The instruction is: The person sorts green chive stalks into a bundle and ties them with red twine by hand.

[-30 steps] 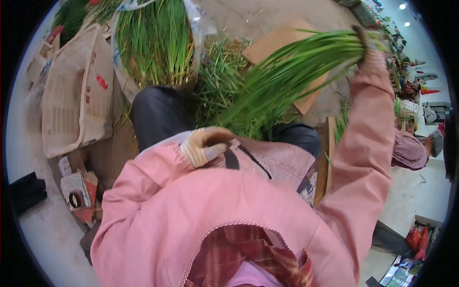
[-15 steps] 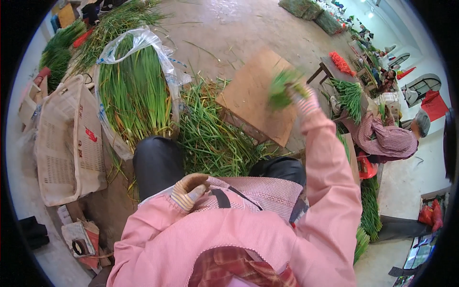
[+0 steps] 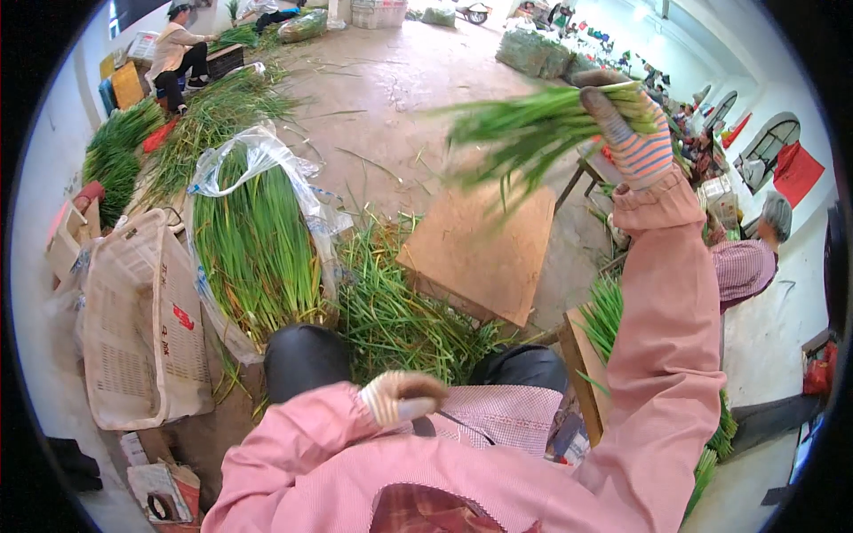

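My right hand [image 3: 633, 133], in a striped glove with dark fingers, is raised high on the right. It is closed round the pale stem ends of a bunch of garlic chives [image 3: 524, 133], whose green leaves stretch leftward, slightly blurred. Over my lap hovers my left hand [image 3: 404, 397], gloved alike; its fingers are loosely bent and a little blurred, the thumb apart, with nothing visible in it. Below the held bunch stands a low wooden stool [image 3: 480, 253] with a bare top. A heap of loose green leaves [image 3: 391, 302] lies between my knees and the stool.
On the left are a clear plastic bag [image 3: 222, 178] packed with chives and a white plastic crate [image 3: 133, 346]. More chives [image 3: 604, 315] lie on a board beside my right arm. One person [image 3: 178, 53] sits far left; another [image 3: 746, 266] is at the right.
My right hand has lifted the bunch up and to the right, away from the stool. My left hand has shifted right over my lap. The view has tilted up, bringing in the seated person.
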{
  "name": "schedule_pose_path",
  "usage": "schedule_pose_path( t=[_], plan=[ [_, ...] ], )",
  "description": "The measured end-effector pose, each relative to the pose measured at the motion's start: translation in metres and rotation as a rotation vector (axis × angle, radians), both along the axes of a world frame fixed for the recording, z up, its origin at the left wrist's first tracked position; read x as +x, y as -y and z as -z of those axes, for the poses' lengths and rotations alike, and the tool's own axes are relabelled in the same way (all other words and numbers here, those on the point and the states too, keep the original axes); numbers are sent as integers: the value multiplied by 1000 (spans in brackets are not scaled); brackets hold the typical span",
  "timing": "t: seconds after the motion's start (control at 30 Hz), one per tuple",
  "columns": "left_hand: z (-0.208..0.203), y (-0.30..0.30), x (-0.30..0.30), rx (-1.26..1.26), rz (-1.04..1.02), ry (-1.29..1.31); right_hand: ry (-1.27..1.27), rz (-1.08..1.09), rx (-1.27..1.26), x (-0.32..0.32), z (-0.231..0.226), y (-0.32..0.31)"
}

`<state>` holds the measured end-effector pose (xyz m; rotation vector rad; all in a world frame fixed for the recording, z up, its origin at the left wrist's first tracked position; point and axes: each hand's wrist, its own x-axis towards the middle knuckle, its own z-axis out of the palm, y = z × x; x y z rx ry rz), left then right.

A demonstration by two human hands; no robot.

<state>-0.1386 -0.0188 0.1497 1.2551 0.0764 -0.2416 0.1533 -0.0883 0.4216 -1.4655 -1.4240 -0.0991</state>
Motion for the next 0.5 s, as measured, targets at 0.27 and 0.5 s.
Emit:
schedule_pose_path(
  t=[0.27,0.5],
  plan=[
    [-5,9,134,-842,-285,-347,-765,-117,-190,-6,206,9],
    [112,24,169,-1196,-423,-385,390,-15,-448,-57,345,73]
  ],
)
